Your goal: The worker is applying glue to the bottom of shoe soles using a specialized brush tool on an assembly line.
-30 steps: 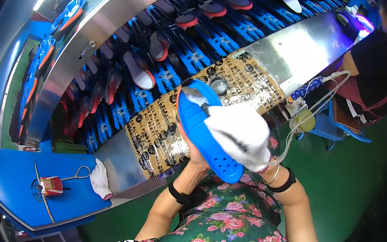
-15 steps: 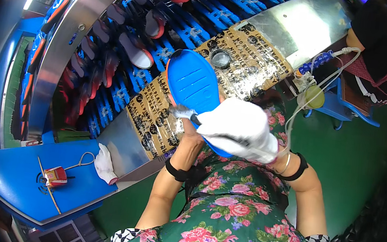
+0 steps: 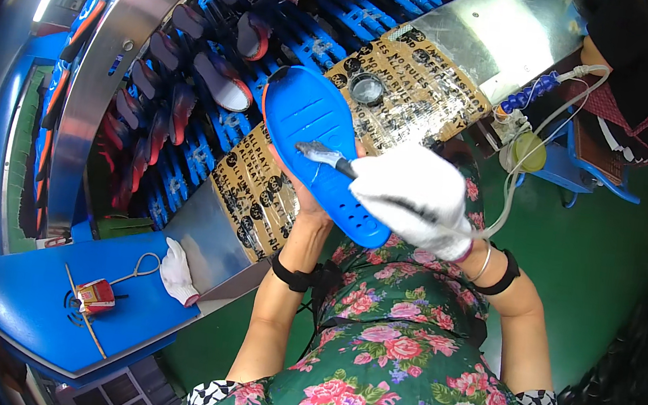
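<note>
- Two hands, one blue shoe sole (image 3: 328,132) in the head view; sole is held up above the near side of the taped cardboard sheet (image 3: 418,93), holed end toward the floral garment (image 3: 403,346).
- Left hand (image 3: 304,198), bare: cupped under the sole, curled around its edges; one fingertip shows by the right edge, the rest mostly hidden underneath.
- Right hand (image 3: 413,197), gloved: closed around the handle of a brush (image 3: 328,157); exact finger placement can't be told (glove bunches up). Bristles lie at the sole's upper face, near its middle.
- Handling, my guess: sole is light, rubbery, bends a bit but keeps its shape; not fragile. Shiny streak by the bristles looks wet, so likely slippery there.
- Best hold: side edges plus underside, around the narrow middle, fingers off the upper face. Brush looks light with a stiff handle and soft tip; grip it by the handle only.
- Nearby: small round dish (image 3: 366,89) on the cardboard, spare white glove (image 3: 179,274) off to the left, well apart from both hands.
</note>
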Motion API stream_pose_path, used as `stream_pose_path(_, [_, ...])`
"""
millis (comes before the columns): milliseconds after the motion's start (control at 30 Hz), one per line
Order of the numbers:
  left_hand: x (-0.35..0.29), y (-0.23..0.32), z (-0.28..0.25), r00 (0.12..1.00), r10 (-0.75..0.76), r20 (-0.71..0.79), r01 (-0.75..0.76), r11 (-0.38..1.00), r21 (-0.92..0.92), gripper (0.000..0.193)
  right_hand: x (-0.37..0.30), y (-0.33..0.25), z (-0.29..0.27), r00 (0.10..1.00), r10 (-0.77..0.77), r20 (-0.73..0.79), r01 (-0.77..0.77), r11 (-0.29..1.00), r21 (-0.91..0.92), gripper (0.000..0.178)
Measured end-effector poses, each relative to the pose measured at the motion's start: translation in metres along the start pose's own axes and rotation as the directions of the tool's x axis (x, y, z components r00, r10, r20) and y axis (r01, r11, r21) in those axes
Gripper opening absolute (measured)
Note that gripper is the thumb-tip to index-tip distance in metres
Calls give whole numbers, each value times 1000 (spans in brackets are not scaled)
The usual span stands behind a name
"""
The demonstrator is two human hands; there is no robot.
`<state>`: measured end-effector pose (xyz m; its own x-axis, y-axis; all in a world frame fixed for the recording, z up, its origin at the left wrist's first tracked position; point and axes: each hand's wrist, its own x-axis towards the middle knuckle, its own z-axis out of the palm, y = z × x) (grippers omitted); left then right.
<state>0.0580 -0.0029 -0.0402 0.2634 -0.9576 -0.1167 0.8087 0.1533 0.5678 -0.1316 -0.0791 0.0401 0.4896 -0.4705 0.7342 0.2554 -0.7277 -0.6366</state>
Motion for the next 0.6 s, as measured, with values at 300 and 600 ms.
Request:
stream_pose_path(300, [12, 9, 2, 941, -66, 331, 113, 986, -124, 116, -10, 0, 3, 979, 199, -45, -190, 968, 161, 17])
stream_pose_path(600, [35, 13, -8, 925, 8, 379, 58, 985, -163, 113, -21, -2, -3, 972, 225, -68, -207, 956, 209, 17])
